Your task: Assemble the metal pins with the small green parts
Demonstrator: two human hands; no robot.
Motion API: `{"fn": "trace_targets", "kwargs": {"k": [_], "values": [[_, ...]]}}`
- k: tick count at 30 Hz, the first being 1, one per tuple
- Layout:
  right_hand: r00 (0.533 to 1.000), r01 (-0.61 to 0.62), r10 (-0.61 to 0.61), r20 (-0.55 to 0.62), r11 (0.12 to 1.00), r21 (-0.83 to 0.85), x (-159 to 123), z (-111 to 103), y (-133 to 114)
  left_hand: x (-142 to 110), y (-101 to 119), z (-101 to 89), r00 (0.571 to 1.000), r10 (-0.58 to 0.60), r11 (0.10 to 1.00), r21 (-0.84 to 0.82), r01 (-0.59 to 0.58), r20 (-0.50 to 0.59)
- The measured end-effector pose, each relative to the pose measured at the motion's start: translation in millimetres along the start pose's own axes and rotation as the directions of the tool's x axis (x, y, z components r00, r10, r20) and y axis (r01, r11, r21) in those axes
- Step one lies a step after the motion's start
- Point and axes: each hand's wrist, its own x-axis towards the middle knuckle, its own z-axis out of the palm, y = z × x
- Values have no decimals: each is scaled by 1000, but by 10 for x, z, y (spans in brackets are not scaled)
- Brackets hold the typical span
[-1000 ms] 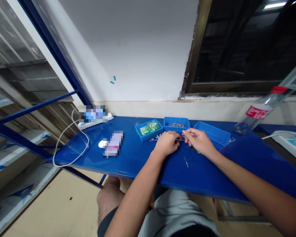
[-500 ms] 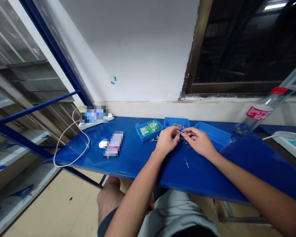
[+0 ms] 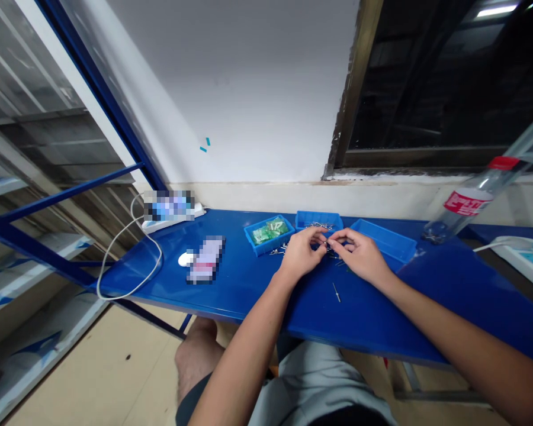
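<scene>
My left hand (image 3: pixel 305 251) and my right hand (image 3: pixel 355 251) meet fingertip to fingertip above the blue table, both closed in a pinch. Between them is a small metal blind rivet, mostly hidden by the fingers. More loose rivets (image 3: pixel 277 251) lie on the table around and beneath my hands. One single rivet (image 3: pixel 336 293) rests apart, nearer the front edge. Just behind my hands, a blue bin (image 3: pixel 318 216) has metal rivets in it. To its left stands a blue bin (image 3: pixel 270 241) of green-and-white packets, and behind my right hand is another blue bin (image 3: pixel 391 241).
The blue table (image 3: pixel 257 290) runs along the wall. On its left are a blurred phone-like item (image 3: pixel 206 260), a white round object (image 3: pixel 186 259), a power strip (image 3: pixel 173 222) and a looped white cable (image 3: pixel 98 284). A plastic bottle (image 3: pixel 466 201) stands at right.
The fingertips have drawn slightly closer together, and the rivet between them shows less than before. Bins and the single rivet have stayed in place.
</scene>
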Motion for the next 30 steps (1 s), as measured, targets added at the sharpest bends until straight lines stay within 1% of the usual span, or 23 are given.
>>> {"fn": "trace_targets", "kwargs": {"k": [4,6,10,15,17,19,21,23,24,28,30], "values": [[1000,18,-18,5,1000,3,11,6,25,5,14,-8,999,-23,998,-59,21,-26],[1000,0,-1,2,1000,13,14,9,37,6,6,-7,997,-63,990,-125,58,-38],[999,-28,27,20,1000,1,13,12,60,11,-30,10,989,-148,963,-231,141,-12],[1000,-11,10,28,1000,10,4,32,81,14,-27,26,987,-158,948,-277,154,8],[999,-11,10,36,1000,25,-3,33,65,6,6,10,985,-169,951,-260,168,16],[999,-7,6,40,1000,24,-10,19,33,-5,49,-15,979,-197,956,-212,204,51],[1000,-10,10,21,1000,-3,-15,-5,-2,-16,84,-34,966,-230,952,-179,249,119],[1000,-5,5,-4,998,-56,-14,-30,-21,-22,93,-36,953,-252,941,-187,281,165],[1000,9,-10,-8,997,-82,-10,-39,-22,-21,85,-30,952,-255,937,-201,287,170],[995,103,-101,19,989,-111,17,-39,18,-8,-5,16,965,-239,928,-266,260,108],[993,116,-112,37,987,-107,26,-28,35,-5,-47,30,969,-235,929,-276,248,82]]}}
